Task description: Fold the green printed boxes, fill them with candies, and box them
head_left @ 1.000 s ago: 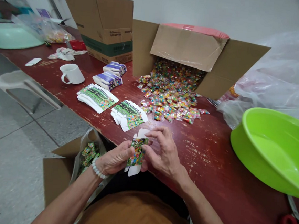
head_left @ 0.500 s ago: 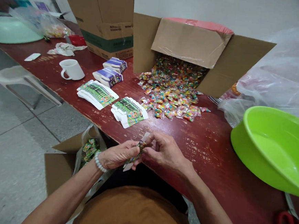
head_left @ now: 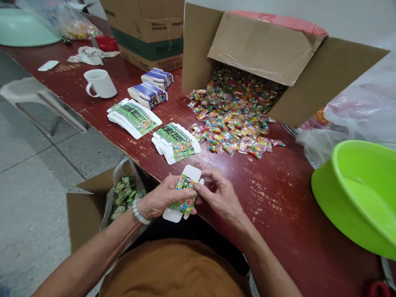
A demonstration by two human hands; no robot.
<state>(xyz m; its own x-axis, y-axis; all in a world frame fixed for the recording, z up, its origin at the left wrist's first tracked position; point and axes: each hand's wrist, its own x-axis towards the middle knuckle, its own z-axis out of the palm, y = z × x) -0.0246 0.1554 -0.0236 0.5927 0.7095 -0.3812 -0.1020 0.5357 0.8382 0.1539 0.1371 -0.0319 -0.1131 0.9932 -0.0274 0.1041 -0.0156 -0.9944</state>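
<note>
A small green printed candy box (head_left: 183,201) is held over the table's front edge, its white end flaps sticking out at top and bottom. My left hand (head_left: 167,195) is closed on it, thumb across the printed face. At the box's right upper edge, my right hand (head_left: 220,195) pinches the side by a small white flap. Beyond my hands lie two stacks of flat green cartons, one nearer (head_left: 177,142) and one farther left (head_left: 134,117). Small clear packets of colourful candy (head_left: 233,133) spill from an open cardboard box (head_left: 260,48).
A bright green basin (head_left: 328,195) stands at the right. Below the table's left edge, a carton with a plastic liner holds filled green boxes (head_left: 124,196). A white mug (head_left: 102,84), purple carton bundles (head_left: 148,94) and a tall cardboard box (head_left: 148,30) stand farther back.
The candy box has turned from edge-on to showing its printed face, and its flaps now stand out. My right hand has shifted to its right upper edge. The view has moved slightly.
</note>
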